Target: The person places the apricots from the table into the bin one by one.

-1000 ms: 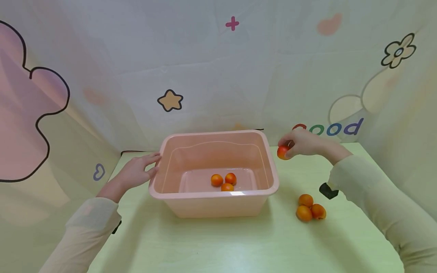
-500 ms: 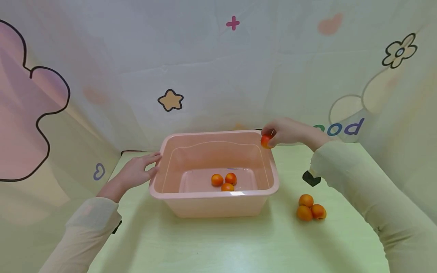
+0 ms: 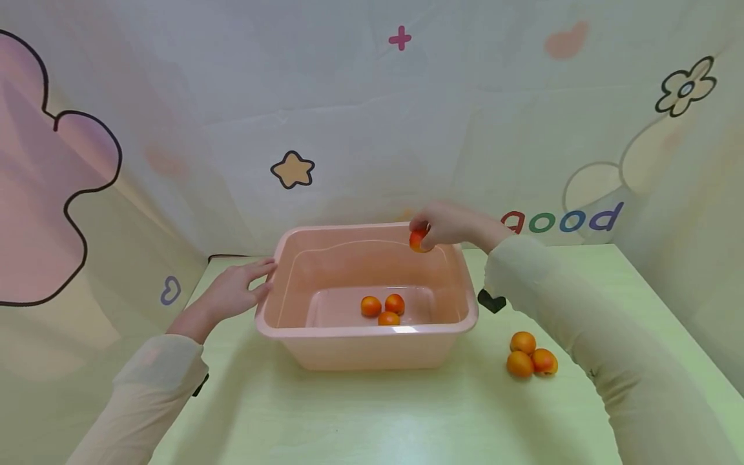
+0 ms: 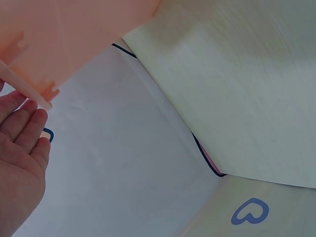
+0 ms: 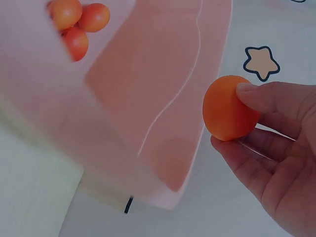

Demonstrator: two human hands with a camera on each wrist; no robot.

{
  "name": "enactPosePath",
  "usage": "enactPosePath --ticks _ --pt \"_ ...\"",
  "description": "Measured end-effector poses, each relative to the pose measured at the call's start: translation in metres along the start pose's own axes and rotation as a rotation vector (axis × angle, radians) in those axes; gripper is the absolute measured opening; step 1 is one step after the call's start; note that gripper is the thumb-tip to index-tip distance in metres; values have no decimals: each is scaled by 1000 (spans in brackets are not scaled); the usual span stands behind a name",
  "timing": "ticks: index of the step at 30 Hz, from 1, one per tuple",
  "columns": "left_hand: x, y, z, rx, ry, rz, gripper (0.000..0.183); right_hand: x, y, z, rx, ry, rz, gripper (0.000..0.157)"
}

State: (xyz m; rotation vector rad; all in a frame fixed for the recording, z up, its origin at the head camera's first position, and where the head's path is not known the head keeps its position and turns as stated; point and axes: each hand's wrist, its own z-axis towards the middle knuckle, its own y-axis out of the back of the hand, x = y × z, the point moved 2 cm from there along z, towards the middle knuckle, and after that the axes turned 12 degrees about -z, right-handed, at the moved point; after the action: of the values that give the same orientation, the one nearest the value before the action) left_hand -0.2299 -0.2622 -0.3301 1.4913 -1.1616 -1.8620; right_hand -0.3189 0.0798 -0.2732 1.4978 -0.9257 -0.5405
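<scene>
My right hand (image 3: 444, 225) holds an orange-red apricot (image 5: 228, 108) between thumb and fingers, above the back right part of a pink plastic basin (image 3: 372, 352). In the right wrist view the thumb lies on the fruit's upper side and a fingertip supports it from below. Inside the basin, three more apricots (image 3: 371, 307) sit close together on the floor. At the basin's left end, my left hand (image 3: 232, 294) rests its extended fingers against the rim (image 4: 27, 89). Three other apricots (image 3: 523, 343) lie grouped on the table, right of the basin.
The basin stands on a pale green table (image 3: 349, 420). A printed cloth (image 3: 360, 116) hangs close behind the basin, with side cloths to the left and right.
My right hand has carried its apricot leftward from beside the basin, across the right rim, to over the inside. My left hand and the other apricots stay where they were.
</scene>
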Motion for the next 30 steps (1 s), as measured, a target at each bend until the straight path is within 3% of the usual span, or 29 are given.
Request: enactPosePath --ticks 11,18,24,30 --pt "2 0 1 -1 5 1 47 21 -16 31 43 9 102 22" --pt "3 0 1 -1 7 -2 47 27 -30 48 60 8 102 18" --pt "4 0 1 -5 -2 12 47 37 -44 62 103 -9 189 23" --pt "4 0 1 -8 1 11 47 53 -57 70 117 27 181 18"
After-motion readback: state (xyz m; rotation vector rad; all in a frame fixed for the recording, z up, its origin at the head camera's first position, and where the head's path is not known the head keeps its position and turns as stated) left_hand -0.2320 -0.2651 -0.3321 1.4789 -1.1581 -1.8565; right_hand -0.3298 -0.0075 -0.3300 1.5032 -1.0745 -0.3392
